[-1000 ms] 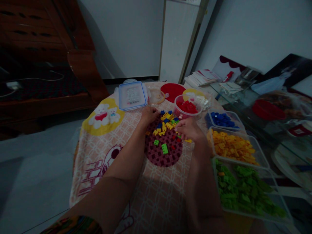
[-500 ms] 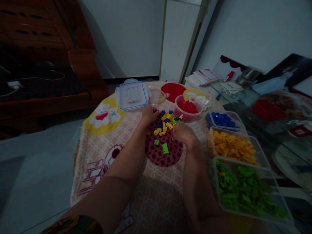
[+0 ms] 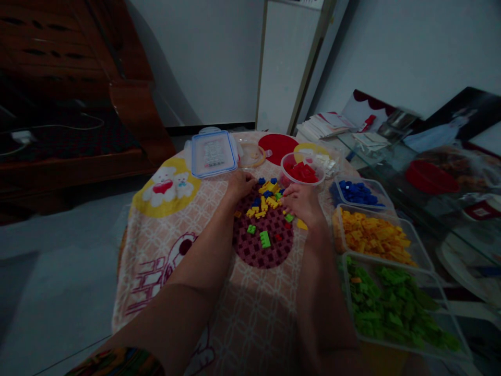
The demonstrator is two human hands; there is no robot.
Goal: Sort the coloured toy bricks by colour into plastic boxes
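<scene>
A pile of small mixed bricks (image 3: 266,201), yellow, blue, green and red, lies on a round dark red mat (image 3: 263,244) on a patterned cloth. My left hand (image 3: 239,185) rests at the mat's far left edge, fingers curled against the cloth beside the pile. My right hand (image 3: 302,202) sits at the pile's right side, just below the red tub (image 3: 302,172), fingers bent down onto the bricks. What those fingers pinch is hidden. A green brick (image 3: 265,238) lies apart on the mat.
Along the right stand clear tubs of blue bricks (image 3: 358,192), orange bricks (image 3: 371,236) and green bricks (image 3: 391,305). A blue-rimmed lid (image 3: 213,152), a clear lid and a red lid (image 3: 277,145) lie at the back. A glass table with clutter is further right.
My right hand moved left over the pile, then back right and farther away toward the red tub. My left hand stayed put.
</scene>
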